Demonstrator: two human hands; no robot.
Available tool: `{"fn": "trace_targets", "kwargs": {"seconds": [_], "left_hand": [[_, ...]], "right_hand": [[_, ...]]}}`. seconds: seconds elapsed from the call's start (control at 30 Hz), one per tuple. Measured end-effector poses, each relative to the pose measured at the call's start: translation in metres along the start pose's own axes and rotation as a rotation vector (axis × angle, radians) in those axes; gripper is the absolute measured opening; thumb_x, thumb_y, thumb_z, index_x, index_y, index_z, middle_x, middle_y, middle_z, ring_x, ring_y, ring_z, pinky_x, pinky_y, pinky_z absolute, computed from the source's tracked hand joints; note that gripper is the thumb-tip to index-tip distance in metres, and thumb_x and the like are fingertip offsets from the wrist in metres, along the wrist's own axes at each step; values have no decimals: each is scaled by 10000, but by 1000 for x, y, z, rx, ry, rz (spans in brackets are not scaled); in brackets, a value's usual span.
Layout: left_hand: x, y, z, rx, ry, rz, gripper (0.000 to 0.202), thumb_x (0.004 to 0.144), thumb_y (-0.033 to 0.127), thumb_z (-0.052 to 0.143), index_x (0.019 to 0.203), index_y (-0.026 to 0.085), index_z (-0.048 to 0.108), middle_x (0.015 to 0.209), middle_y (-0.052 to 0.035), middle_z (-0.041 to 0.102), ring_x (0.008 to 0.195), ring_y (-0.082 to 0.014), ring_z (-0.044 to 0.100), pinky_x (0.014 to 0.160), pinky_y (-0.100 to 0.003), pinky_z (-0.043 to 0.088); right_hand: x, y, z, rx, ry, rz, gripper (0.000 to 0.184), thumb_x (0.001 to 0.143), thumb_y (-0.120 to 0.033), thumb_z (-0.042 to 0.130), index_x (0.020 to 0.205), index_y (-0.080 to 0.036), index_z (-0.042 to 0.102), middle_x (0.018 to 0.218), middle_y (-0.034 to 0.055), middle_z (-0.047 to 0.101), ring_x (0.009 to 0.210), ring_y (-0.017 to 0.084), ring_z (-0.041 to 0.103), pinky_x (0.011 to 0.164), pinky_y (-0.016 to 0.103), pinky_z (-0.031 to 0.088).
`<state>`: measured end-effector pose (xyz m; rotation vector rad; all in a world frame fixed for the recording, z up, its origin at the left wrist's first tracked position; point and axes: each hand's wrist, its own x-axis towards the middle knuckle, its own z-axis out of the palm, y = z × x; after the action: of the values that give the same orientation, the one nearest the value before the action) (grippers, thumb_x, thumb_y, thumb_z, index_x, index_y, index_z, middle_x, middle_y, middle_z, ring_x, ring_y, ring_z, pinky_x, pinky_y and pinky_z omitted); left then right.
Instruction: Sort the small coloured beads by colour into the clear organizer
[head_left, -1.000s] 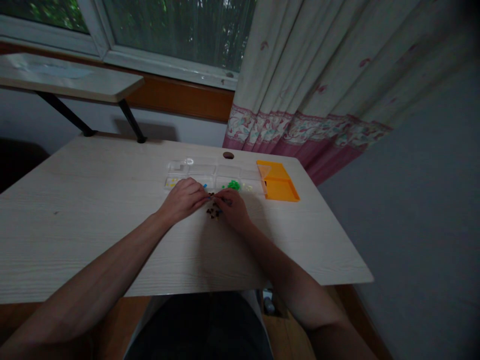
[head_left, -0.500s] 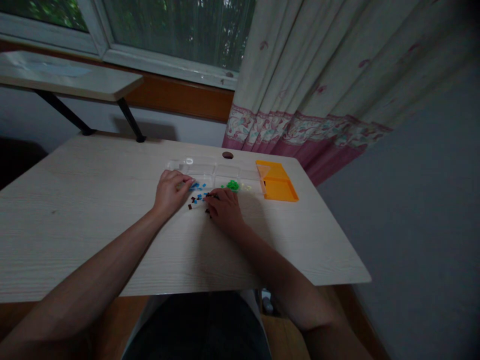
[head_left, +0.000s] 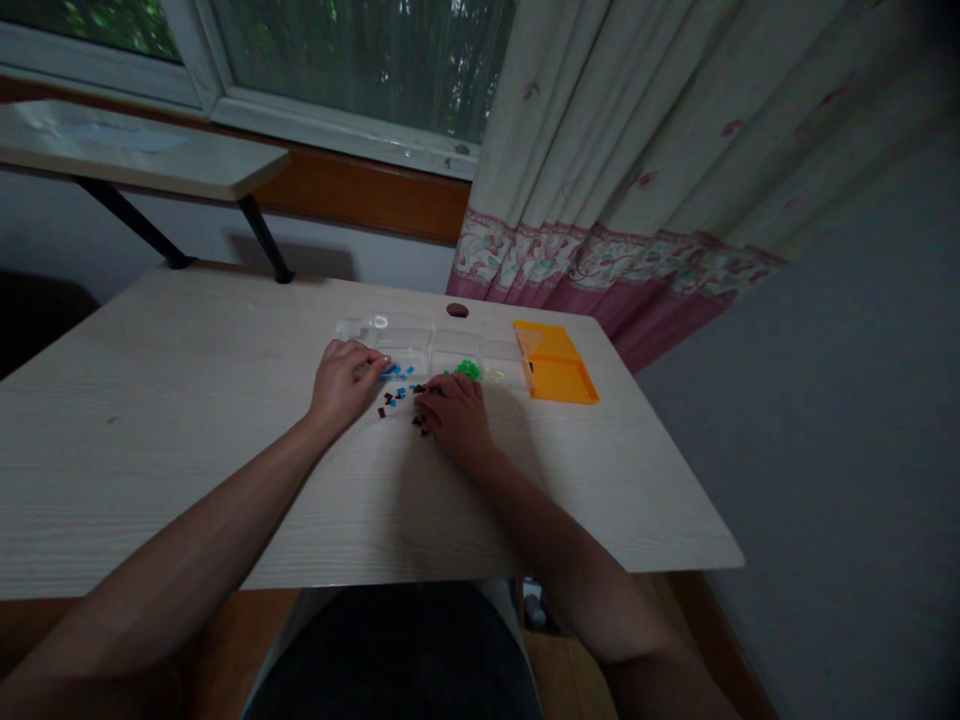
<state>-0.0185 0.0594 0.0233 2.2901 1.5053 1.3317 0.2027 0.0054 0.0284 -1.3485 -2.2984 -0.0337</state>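
A clear plastic compartment tray [head_left: 454, 343] lies near the table's far edge. My left hand [head_left: 343, 385] is at its front left part, thumb and forefinger pinched together beside small blue pieces [head_left: 410, 370]; what they grip is too small to tell. My right hand [head_left: 459, 412] rests just in front of the tray, fingers curled down over small dark brown pieces [head_left: 382, 412] mixed with blue ones; its fingertips are closed and what they hold is hidden. Behind its knuckles, a heap of green pieces [head_left: 468, 369] sits in one compartment, with a few pale yellow pieces [head_left: 495, 374] to the right.
To the tray's right, an orange open case [head_left: 564, 381] lies on the wood-grain table [head_left: 225, 480]. A round cable hole [head_left: 457, 310] is behind the tray. A raised shelf [head_left: 187, 160] on black legs stands at the back left. A curtain [head_left: 585, 200] hangs beyond the far edge.
My right hand has shifted slightly to the right, uncovering more of the brown pieces below its fingers. My left hand stays at the same place on the tray.
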Motion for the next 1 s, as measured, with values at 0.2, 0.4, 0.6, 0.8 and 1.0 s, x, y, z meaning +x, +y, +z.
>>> {"fn": "trace_targets", "kwargs": {"seconds": [0.2, 0.4, 0.6, 0.8, 1.0], "left_hand": [[0, 3, -2, 4, 0, -7, 269, 951, 396, 566, 867, 208, 739, 865, -50, 709, 890, -228, 587, 881, -408, 433], [0, -1, 0, 50, 11, -39, 253, 925, 397, 596, 899, 213, 769, 855, -57, 701, 894, -245, 571, 876, -420, 437], [1, -1, -4, 131, 30, -51, 277, 948, 328, 558, 1064, 183, 763, 889, -88, 670, 916, -255, 539, 898, -439, 423], [1, 7, -6, 67, -26, 35, 293, 973, 312, 508, 1128, 214, 737, 928, -89, 655, 940, -257, 532, 894, -445, 429], [-4, 25, -4, -50, -199, 264, 261, 943, 393, 594, 1124, 261, 729, 939, -61, 659, 956, -229, 543, 888, -401, 433]], "right_hand": [[0, 5, 0, 0, 14, 75, 114, 916, -270, 649, 927, -254, 761, 1078, 62, 674, 1127, 265, 499, 983, 438, 375], [2, 10, 4, 219, 91, 180, 96, 887, -257, 685, 901, -231, 777, 998, 56, 700, 1037, 229, 567, 985, 407, 413], [6, 9, 1, 392, 221, 249, 61, 851, -239, 719, 849, -223, 778, 907, 52, 706, 961, 215, 600, 958, 391, 447], [7, 9, -1, 517, 239, 330, 71, 848, -263, 707, 828, -233, 767, 879, 34, 702, 945, 202, 611, 934, 378, 458], [7, 7, -1, 578, 241, 352, 101, 863, -278, 676, 828, -233, 759, 850, 18, 696, 895, 180, 618, 892, 347, 482]]}}
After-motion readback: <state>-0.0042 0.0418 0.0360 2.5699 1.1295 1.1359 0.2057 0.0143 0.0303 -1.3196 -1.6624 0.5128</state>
